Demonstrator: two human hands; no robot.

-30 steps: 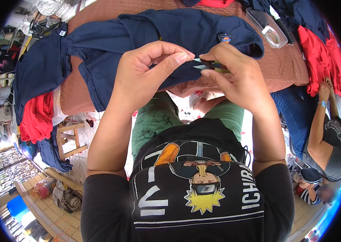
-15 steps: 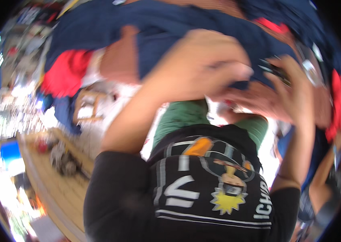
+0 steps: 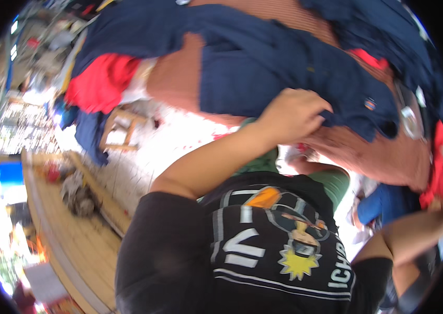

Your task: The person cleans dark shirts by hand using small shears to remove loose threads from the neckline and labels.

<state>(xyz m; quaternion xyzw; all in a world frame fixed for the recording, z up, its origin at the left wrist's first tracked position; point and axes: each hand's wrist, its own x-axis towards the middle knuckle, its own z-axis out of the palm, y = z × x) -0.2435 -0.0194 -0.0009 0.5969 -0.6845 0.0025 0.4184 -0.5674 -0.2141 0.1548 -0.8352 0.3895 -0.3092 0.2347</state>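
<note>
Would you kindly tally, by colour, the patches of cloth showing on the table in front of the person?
Navy blue cloth: 3 patches (centre under the left hand, top right, hanging at left)
Red cloth: 3 patches (left, upper right, right edge)
Total: 6, though blur makes separate garments hard to tell.

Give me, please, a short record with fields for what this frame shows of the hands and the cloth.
left hand: left hand closed in a grip on the navy garment
right hand: not visible; only the right forearm shows at the right edge
surface: brown cloth-covered table
nearby: red garment at the left
sharpness: blurred
</note>
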